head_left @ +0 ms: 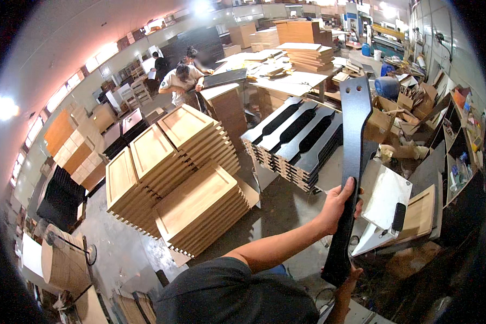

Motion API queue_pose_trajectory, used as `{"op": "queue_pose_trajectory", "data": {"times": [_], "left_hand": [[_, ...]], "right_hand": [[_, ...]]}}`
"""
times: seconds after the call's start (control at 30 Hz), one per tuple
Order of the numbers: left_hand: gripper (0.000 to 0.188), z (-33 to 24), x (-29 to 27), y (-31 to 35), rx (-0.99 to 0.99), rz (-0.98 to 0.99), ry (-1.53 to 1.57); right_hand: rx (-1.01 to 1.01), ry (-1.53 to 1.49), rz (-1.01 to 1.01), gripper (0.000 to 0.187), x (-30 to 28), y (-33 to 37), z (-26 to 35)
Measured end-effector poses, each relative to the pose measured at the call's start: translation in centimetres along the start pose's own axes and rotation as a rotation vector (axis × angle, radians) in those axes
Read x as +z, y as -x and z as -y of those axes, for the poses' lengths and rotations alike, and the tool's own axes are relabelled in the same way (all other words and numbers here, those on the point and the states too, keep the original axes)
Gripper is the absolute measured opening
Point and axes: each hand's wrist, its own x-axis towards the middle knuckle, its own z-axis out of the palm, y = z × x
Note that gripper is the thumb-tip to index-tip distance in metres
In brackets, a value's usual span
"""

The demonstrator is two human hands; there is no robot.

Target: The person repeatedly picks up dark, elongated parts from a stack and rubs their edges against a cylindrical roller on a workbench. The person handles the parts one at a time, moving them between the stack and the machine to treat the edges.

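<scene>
A long, flat black board [353,140] is held in the air, nearly upright, its lower end leaning slightly left. The upper end is a broad head pierced by two small round holes side by side near its top edge. Below this head the right edge cuts inward to a slimmer length, while the foot widens again. The face is smooth, catching a greyish sheen above and turning deeper black below. The left hand [342,204] clasps it around the middle; the right hand [354,274] meets its lower right edge, the grip partly hidden
</scene>
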Motion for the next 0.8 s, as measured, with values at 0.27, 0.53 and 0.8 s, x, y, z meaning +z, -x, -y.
{"op": "queue_pose_trajectory", "data": {"times": [0.27, 0.53, 0.8], "left_hand": [[0.060, 6.1, 4.1, -6.4, -0.201, 0.046, 0.035], [0.052, 9.1, 6.2, -14.8, -0.211, 0.373, 0.045], [0.047, 13.4, 7.2, -25.1, -0.226, 0.608, 0.220]], "right_hand": [[-0.054, -0.120, -0.202, 0.104, 0.0, 1.1, 6.5], [-0.004, -0.081, -0.497, 0.099, -0.2, -1.2, 9.6], [-0.051, -0.189, -0.744, 0.093, 1.8, -9.8, 14.7]]}}
